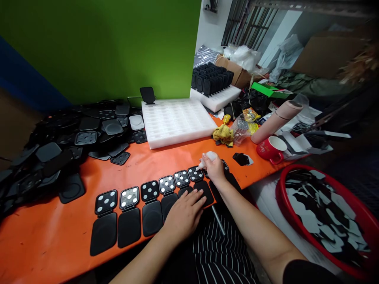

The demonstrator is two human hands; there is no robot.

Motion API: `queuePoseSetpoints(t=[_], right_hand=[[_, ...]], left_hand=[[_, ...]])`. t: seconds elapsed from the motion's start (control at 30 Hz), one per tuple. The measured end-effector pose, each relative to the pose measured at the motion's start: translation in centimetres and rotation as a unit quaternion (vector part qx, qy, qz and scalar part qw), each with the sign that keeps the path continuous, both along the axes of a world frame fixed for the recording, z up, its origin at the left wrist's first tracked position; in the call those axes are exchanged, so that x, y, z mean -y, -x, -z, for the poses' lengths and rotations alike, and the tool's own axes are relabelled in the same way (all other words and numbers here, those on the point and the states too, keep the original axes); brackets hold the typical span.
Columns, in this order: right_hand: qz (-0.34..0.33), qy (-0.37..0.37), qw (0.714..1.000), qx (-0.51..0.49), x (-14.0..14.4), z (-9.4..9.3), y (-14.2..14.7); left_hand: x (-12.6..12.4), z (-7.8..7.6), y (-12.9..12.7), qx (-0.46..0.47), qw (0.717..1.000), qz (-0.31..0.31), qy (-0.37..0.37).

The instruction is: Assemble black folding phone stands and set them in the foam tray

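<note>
Everything is placed here against the orange table (pixel 53 232). At its far left a heap of loose black cases (pixel 59 146) spills across the surface. Along the near edge a row of opened black cases (pixel 148 205) lies side by side, each upper half showing white dots, each lower half plain black. The left hand (pixel 185 215) rests flat on the lower halves toward the right end of that row, fingers spread and pressing down, gripping nothing. Just behind the row's right end, the right hand (pixel 214 167) is closed around a small white bottle (pixel 209 157), its tip pointing down at the dotted half of one case (pixel 195 174). Farther back on the table, behind the row, sits a white foam tray (pixel 177 120), and beyond it a second tray filled with upright black parts (pixel 211 81). Right of the white tray lie a yellow cloth (pixel 223 134) and a red mug (pixel 271 150). Off the table's right edge stands a red basin (pixel 325 221) holding black-and-white scraps.
</note>
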State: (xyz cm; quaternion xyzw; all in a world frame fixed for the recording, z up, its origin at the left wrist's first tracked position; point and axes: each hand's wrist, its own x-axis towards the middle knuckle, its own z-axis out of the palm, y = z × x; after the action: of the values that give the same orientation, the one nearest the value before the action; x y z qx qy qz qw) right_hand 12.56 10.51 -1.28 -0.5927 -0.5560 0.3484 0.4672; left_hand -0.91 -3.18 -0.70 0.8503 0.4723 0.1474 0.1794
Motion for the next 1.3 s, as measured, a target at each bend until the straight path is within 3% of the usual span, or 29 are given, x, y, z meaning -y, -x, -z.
queuePoseSetpoints(t=[0.23, 0.43, 0.53, 0.67, 0.83, 1.17, 1.3], right_hand=[[-0.022, -0.01, 1.0, 0.017, 1.3, -0.1, -0.7], [0.045, 0.05, 0.99, -0.125, -0.2, 0.1, -2.7], [0.065, 0.04, 0.988, -0.136, -0.9, 0.0, -3.9], [0.063, 0.022, 0.996, -0.066, -1.1, 0.1, -4.5], [0.069, -0.002, 0.998, 0.005, -1.2, 0.5, -4.8], [0.044, 0.001, 0.999, -0.031, 0.4, 0.6, -5.9], [0.081, 0.016, 0.989, -0.119, -0.5, 0.5, -7.3]], left_hand=[[0.0, 0.0, -0.1, 0.017, 1.0, -0.01, -0.012], [-0.7, -1.2, -1.2, 0.018, 1.0, -0.017, -0.016], [-1.1, -1.6, -2.4, 0.02, 1.0, 0.012, -0.017], [-1.4, -0.8, -3.8, 0.006, 0.997, 0.078, -0.008], [-1.6, 0.2, -4.2, -0.01, 0.997, 0.082, -0.008], [-1.7, 0.1, -4.2, 0.0, 0.997, 0.071, -0.013], [-1.7, 0.1, -4.2, 0.001, 0.997, 0.07, -0.022]])
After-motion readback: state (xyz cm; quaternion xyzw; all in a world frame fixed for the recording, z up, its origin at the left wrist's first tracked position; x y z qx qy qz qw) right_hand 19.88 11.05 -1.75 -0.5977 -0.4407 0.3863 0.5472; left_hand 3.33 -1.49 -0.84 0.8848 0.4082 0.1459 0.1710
